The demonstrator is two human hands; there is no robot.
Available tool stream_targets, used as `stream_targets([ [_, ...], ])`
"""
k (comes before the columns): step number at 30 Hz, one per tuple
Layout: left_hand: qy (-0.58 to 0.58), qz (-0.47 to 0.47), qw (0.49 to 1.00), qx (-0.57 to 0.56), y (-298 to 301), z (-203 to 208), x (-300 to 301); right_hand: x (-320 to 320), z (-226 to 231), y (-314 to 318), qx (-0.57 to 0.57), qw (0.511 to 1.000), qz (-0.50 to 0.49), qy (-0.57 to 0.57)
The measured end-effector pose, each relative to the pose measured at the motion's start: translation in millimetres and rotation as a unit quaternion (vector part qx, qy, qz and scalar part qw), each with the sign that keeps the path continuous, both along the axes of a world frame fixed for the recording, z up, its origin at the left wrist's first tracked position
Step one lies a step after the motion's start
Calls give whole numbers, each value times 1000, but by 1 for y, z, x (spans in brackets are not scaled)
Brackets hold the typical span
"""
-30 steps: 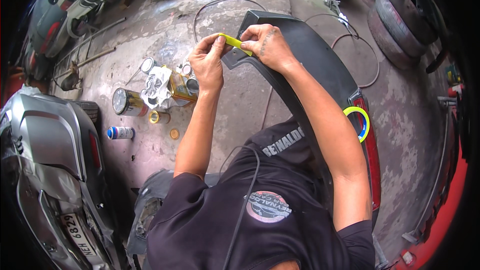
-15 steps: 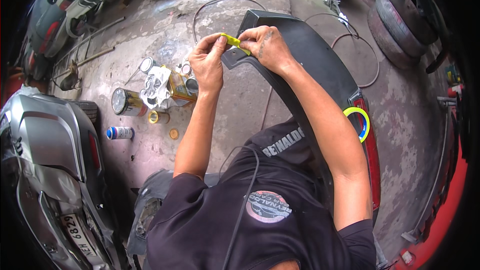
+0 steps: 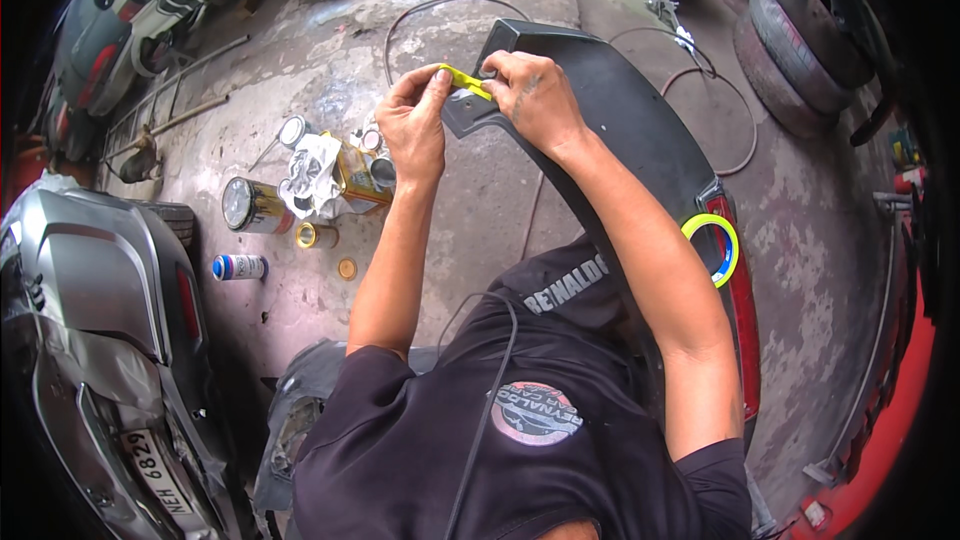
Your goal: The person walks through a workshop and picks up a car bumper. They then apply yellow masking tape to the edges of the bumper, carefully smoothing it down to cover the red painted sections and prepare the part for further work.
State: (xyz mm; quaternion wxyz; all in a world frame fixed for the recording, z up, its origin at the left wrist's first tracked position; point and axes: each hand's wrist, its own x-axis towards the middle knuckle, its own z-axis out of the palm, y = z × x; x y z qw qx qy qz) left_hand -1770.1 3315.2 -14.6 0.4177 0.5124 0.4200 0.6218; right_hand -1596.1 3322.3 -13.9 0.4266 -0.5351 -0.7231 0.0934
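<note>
Between my hands stretches a short strip of yellow-green masking tape (image 3: 466, 80). My left hand (image 3: 413, 130) pinches its left end between thumb and fingertip. The fingers of my right hand (image 3: 535, 100) are closed at the strip's other end. Beneath both hands lies the top end of a dark grey car panel (image 3: 630, 125), which curves down along my right side. A red tail light (image 3: 740, 320) is set in the panel lower down. Around my right forearm's outer side, a roll of yellow-green tape (image 3: 733, 252) rests against that light.
Left on the concrete floor stand a paint can (image 3: 252, 204), a blue-and-white can (image 3: 240, 267), a small gold tin (image 3: 316, 235) and crumpled white paper (image 3: 315, 175). A damaged silver car part (image 3: 90, 280) lies far left. Stacked tires (image 3: 800, 60) and a hose (image 3: 745, 140) are right.
The tape strip between my hands looks straighter and more drawn out. My right hand has shifted and turned slightly; my left hand has barely moved.
</note>
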Motion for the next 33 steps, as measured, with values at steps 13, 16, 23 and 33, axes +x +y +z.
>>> stream_targets([
  [13, 6, 18, 1000, 18, -2, 3, 3, -11, -17, -19, 75, 997, -11, -13],
  [16, 18, 17, 1000, 17, -5, 6, 5, -12, -21, -14, 60, 997, -34, -34],
  [23, 21, 23, 1000, 3, -7, 10, 4, -16, -27, -10, 126, 989, -30, -67],
  [33, 14, 22, 1000, -1, -5, 9, 7, -13, -33, -10, 73, 991, -60, -90],
])
